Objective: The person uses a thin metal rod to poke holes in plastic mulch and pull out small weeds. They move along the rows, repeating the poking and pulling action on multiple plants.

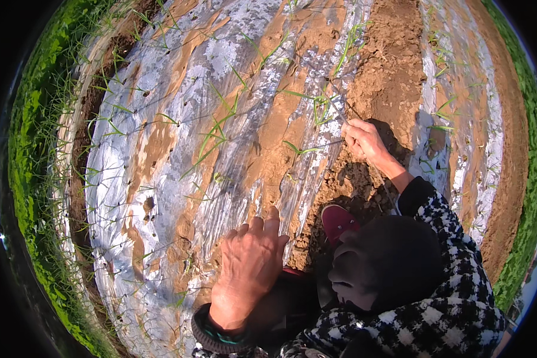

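Note:
My right hand (362,139) is closed around a thin rod (338,110) over the strip of bare soil at the edge of a mulched bed. The rod slants from the plastic film past my fist towards my sleeve; its far tip is hard to make out. Just beyond the fist stands a green seedling (320,109) with narrow leaves. My left hand (253,253) is held palm down above the film, index finger stretched forward and thumb apart. Nothing shows in it, though its palm is hidden. A small seedling (299,150) grows between the two hands.
Clear plastic mulch film (237,179), partly covered with soil, spreads ahead and left, with several slender seedlings coming through it. A crumbly soil furrow (391,58) divides it from another filmed bed (461,134) at right. My dark red shoe (338,221) rests in the furrow.

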Available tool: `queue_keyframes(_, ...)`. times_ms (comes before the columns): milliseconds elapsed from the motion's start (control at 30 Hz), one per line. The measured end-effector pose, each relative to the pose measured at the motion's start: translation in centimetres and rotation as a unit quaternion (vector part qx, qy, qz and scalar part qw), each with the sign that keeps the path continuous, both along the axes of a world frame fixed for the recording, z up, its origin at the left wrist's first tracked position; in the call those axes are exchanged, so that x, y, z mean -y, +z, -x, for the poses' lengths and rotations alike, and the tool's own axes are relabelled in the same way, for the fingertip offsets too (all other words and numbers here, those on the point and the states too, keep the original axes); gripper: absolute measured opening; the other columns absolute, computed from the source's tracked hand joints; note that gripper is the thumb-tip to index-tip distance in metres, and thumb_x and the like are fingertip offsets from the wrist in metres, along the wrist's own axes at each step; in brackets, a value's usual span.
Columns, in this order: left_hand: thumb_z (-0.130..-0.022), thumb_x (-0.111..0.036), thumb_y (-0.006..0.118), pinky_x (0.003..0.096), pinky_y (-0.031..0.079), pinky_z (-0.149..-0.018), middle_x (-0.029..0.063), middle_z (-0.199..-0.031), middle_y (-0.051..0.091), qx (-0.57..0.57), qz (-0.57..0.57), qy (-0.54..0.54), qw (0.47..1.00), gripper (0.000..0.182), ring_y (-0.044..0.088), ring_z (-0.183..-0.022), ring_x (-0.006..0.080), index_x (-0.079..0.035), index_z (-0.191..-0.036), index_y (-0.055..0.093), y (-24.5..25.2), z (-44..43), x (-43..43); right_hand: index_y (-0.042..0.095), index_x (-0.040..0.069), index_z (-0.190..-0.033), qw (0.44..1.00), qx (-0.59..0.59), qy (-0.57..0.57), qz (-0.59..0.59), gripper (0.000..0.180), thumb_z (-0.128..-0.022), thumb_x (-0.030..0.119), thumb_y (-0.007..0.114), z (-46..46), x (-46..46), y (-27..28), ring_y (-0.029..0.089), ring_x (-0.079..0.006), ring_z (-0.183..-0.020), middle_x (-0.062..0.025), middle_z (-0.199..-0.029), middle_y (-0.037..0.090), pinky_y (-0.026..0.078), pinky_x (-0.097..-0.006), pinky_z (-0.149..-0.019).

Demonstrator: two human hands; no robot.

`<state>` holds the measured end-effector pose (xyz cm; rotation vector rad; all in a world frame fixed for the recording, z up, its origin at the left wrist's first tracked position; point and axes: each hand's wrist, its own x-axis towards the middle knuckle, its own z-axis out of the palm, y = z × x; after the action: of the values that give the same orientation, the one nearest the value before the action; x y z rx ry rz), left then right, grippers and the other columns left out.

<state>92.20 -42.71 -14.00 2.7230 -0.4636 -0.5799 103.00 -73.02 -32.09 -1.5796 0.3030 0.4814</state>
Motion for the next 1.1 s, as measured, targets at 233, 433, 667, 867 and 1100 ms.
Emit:
queue_keyframes(233,-0.083,-0.025,0.064,0.0412,0.05,-0.061,0.0146,-0.082,0.06,-0.002,0.018,0.007,1.0,0.045,0.062,-0.067,0.0338,-0.002,-0.12,0.054,0.0,-0.1,0.0,0.06,0.002,-0.08,0.998,0.014,0.017,0.057,0.022,-0.092,0.019,0.05,-0.4,0.3,-0.3,0.035,-0.0055,-0.043,0.0036,-0.056,0.039,0.028,-0.0236,-0.037)
queue_keyframes(433,-0.084,-0.025,0.063,0.039,0.049,-0.07,0.0143,-0.09,0.062,-0.047,-0.01,0.003,0.999,0.044,0.063,-0.079,0.0293,0.0,-0.119,0.054,0.1,0.0,0.0,0.047,0.004,-0.071,0.947,0.19,0.082,0.245,0.026,-0.091,0.019,0.05,-1.4,-0.3,-1.4,0.031,-0.0094,-0.051,0.0033,-0.057,0.033,0.027,-0.0296,-0.046)
queue_keyframes(667,-0.084,-0.025,0.062,0.039,0.048,-0.071,0.0144,-0.09,0.061,-0.049,-0.006,-0.001,0.999,0.045,0.063,-0.079,0.0294,0.001,-0.12,0.053,0.3,-0.1,0.0,0.033,0.005,-0.061,0.953,0.166,0.096,0.235,0.034,-0.091,0.014,0.047,-1.1,-1.2,-1.5,0.027,-0.0101,-0.051,0.002,-0.056,0.027,0.025,-0.0317,-0.045)
queue_keyframes(867,-0.084,-0.025,0.062,0.0397,0.049,-0.068,0.0148,-0.088,0.061,-0.034,0.003,-0.006,0.999,0.045,0.063,-0.077,0.0312,-0.001,-0.12,0.053,0.3,-0.2,0.0,0.038,0.004,-0.065,0.981,0.148,0.056,0.113,0.031,-0.092,0.013,0.049,1.4,-1.7,-0.9,0.027,-0.0086,-0.05,-0.0004,-0.054,0.025,0.025,-0.0321,-0.044)
queue_keyframes(1100,-0.083,-0.025,0.063,0.0397,0.049,-0.067,0.0136,-0.086,0.06,-0.023,0.003,-0.009,1.0,0.044,0.063,-0.076,0.0301,-0.002,-0.119,0.054,0.3,-0.3,0.2,0.054,-0.006,-0.09,0.844,0.295,0.195,0.403,0.016,-0.086,0.01,0.053,6.4,-1.7,0.6,0.056,-0.0388,-0.056,-0.0213,-0.064,0.057,0.042,-0.044,-0.05)
